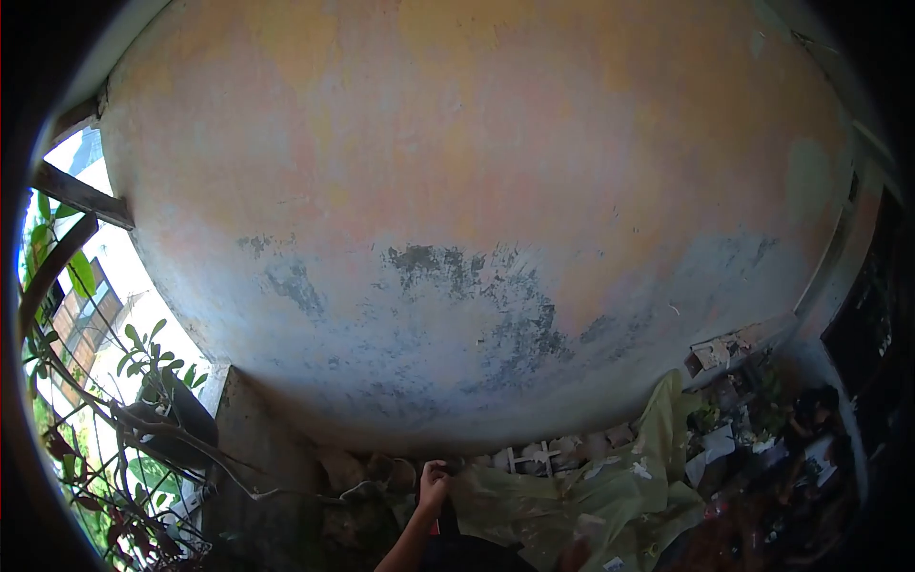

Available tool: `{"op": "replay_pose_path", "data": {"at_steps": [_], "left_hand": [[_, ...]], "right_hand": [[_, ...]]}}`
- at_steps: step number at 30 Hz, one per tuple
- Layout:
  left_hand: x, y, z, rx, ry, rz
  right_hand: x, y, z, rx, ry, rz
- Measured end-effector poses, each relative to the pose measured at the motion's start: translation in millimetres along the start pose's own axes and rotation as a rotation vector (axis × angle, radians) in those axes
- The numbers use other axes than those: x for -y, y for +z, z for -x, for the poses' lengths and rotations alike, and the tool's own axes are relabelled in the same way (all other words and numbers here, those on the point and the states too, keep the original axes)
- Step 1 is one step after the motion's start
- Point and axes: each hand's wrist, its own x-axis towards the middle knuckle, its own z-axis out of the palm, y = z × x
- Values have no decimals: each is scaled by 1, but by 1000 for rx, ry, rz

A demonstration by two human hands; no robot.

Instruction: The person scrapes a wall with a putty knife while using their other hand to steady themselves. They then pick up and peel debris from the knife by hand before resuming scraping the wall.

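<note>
My left hand (435, 486) is raised at the bottom centre, in front of the foot of the peeling wall (477, 191). Its fingers are curled closed, and what they hold, if anything, does not show clearly. Just beside the wrist is a dark shape with a bit of red (444, 522), too dim to name. A blurred shape low in the view seems to be my right hand (574, 553); its fingers cannot be made out. Close to it lies a crumpled greenish sheet (610, 505), spread over the ground.
Along the wall's base sit rounded pots or stones (381, 469). At left, a potted plant (176, 415) and bare branches stand by a bright opening. A person (815, 448) is in the dark right corner, near a broken box (724, 351) and scattered clutter.
</note>
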Motion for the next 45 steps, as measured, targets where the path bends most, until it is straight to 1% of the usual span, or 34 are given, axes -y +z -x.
{"op": "replay_pose_path", "data": {"at_steps": [1, 2, 5, 7, 9, 11, 12, 13, 14, 15, 16, 17, 18, 19, 20, 21, 22, 23, 24, 25, 26, 28, 29, 31, 33, 34, 36, 37, 39, 41, 43, 44, 45], "left_hand": [[-1, -4, -3, -26, -13, -25], [-2, -7, -5, -50, -29, -53], [-16, -5, -7, -64, -70, -18], [-23, -1, -12, -45, -102, -12], [-25, 2, -14, -24, -127, -3], [-22, 8, -16, 135, -110, -62], [-22, 13, -14, 139, -111, -61], [-25, 22, -14, 208, -104, -116], [-27, 31, -13, 274, -99, -173], [-30, 42, -13, 329, -85, -207], [-36, 57, -16, 383, -69, -243], [-53, 76, -14, 429, -30, -230], [-71, 95, -13, 475, 9, -216], [-101, 117, -5, 477, 32, -127], [-135, 134, 1, 478, 57, -38], [-166, 142, -2, 453, 47, -112], [-193, 149, -10, 427, 37, -184], [-211, 159, -25, 416, 167, 39], [-236, 166, -34, 411, 267, 142], [-262, 174, -43, 414, 368, 244], [-298, 175, -41, 425, 440, 228], [-349, 168, -54, 625, 384, 214], [-370, 176, -51, 585, 427, 220], [-402, 199, -51, 544, 479, 220], [-424, 218, -59, 419, 731, 343], [-437, 218, -59, 420, 734, 343], [-463, 217, -55, 351, 508, 198], [-472, 217, -56, 339, 478, 164], [-484, 216, -56, 333, 506, 132], [-491, 216, -66, 326, 541, 105], [-495, 219, -75, 279, 616, 176], [-497, 219, -77, 285, 620, 176], [-498, 216, -79, 272, 621, 114]], "right_hand": [[-17, -41, -3, 91, 567, -172], [-15, -71, 5, 14, 750, -179], [0, -123, 14, -231, 801, -257], [23, -137, 13, -355, 756, -333], [51, -133, 8, -427, 675, -406], [81, -108, 3, -415, 558, -469], [105, -87, 6, -343, 519, -498], [90, -58, -9, -175, 343, -530], [158, -33, 7, -49, 362, -531], [203, -8, 14, 123, 358, -551], [239, 16, 20, 366, 307, -568], [294, 35, 39, 500, 92, -486], [333, 57, 46, 650, -83, -501], [382, 71, 60, 756, -166, -516], [431, 78, 74, 831, -303, -513], [454, 100, 71, 814, -477, -461], [484, 122, 73, 688, -807, -533], [511, 131, 67, 678, -833, -380], [555, 119, 80, 876, -677, -491], [590, 113, 86, 953, -653, -522], [620, 110, 88, 1033, -626, -525], [672, 115, 90, 1048, -653, -563], [697, 118, 91, 1043, -669, -578], [742, 123, 104, 954, -655, -739], [780, 138, 101, 946, -619, -741], [794, 144, 101, 946, -622, -743], [815, 152, 102, 897, -641, -742], [823, 153, 105, 897, -644, -744], [836, 154, 112, 795, -631, -731], [848, 163, 112, 783, -638, -721], [857, 174, 109, 765, -646, -716], [859, 181, 106, 756, -644, -702], [862, 187, 102, 748, -641, -686]]}}
